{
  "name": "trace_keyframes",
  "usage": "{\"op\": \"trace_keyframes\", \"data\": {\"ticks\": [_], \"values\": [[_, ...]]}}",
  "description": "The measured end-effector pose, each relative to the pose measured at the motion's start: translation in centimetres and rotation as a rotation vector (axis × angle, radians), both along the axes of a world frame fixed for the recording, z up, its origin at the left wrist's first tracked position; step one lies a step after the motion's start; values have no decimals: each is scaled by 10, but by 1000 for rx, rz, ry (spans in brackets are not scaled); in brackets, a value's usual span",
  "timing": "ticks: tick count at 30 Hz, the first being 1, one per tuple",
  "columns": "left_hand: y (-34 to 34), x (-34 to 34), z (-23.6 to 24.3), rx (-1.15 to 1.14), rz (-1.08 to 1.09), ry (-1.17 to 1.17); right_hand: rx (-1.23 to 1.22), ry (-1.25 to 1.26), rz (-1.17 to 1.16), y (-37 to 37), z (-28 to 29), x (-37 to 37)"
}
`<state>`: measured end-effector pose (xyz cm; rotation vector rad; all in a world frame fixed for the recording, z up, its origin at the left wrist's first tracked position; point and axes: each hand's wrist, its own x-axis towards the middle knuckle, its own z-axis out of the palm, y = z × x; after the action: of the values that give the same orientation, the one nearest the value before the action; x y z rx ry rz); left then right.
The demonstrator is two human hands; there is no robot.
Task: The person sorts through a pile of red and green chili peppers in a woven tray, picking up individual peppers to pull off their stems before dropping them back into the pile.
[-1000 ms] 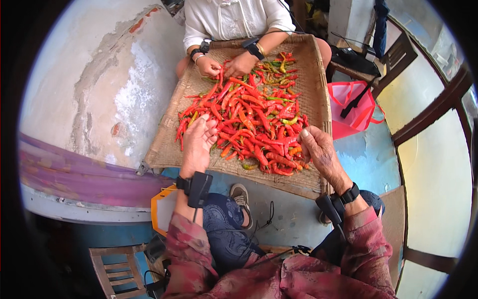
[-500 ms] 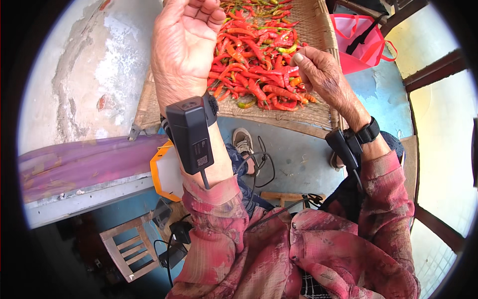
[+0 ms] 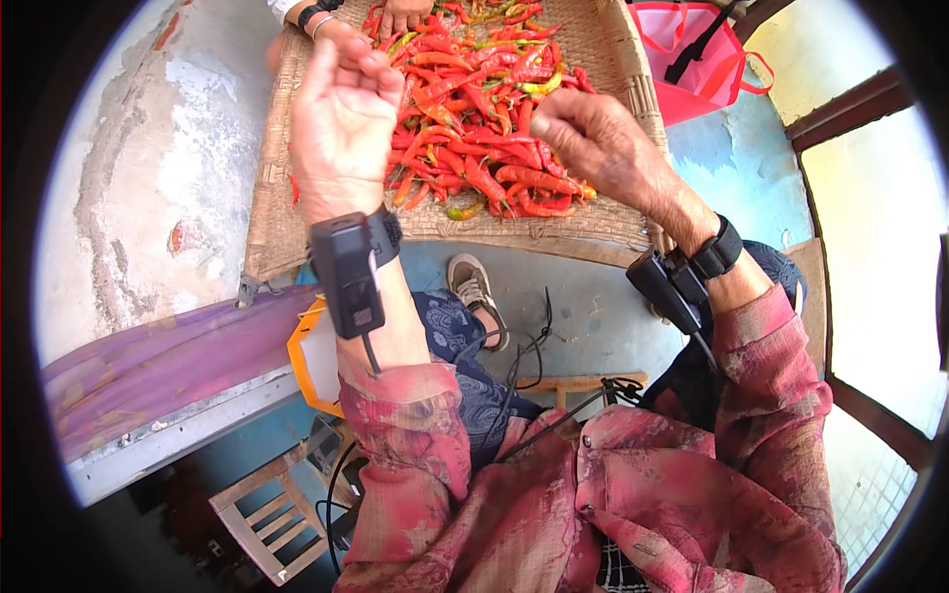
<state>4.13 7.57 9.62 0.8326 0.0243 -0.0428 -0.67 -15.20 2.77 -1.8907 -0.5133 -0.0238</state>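
Red chili peppers [image 3: 484, 178], with a few green and yellow ones among them, lie heaped in a woven tray [image 3: 269, 212]. My left hand [image 3: 341, 138] is held above the tray's left part, palm turned up, fingers loosely bent and apart; nothing shows in it. Over the right side of the heap is my right hand [image 3: 608, 148], its fingers curled in and the thumb against them. Whatever these fingers may hold is hidden behind the hand. Dark devices are strapped to both my wrists.
Another person's hand [image 3: 403, 14] touches the peppers at the far edge. A pink bag [image 3: 692, 69] stands right of the tray. Below lie a black cable [image 3: 514, 371] and a wooden stool [image 3: 563, 383]. At lower left are a wooden chair [image 3: 267, 529] and an orange-rimmed box [image 3: 308, 361].
My left hand has come lower and nearer, and its whole palm shows. My right hand has shifted left over the peppers. The other person's hands have come into view at the top.
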Motion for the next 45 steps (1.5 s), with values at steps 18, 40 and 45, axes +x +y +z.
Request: {"op": "trace_keyframes", "data": {"ticks": [18, 40, 45], "values": [[-56, -27, 102, -259, -524, -212, -26, 394, 985, 40, -18, -60], [-35, -39, -52, 1508, -31, -576, -550, 223, 789, -8, -31, -62], [-37, -37, -75, 2014, -98, -789, -468, 163, 717, -1, -7, -41]]}}
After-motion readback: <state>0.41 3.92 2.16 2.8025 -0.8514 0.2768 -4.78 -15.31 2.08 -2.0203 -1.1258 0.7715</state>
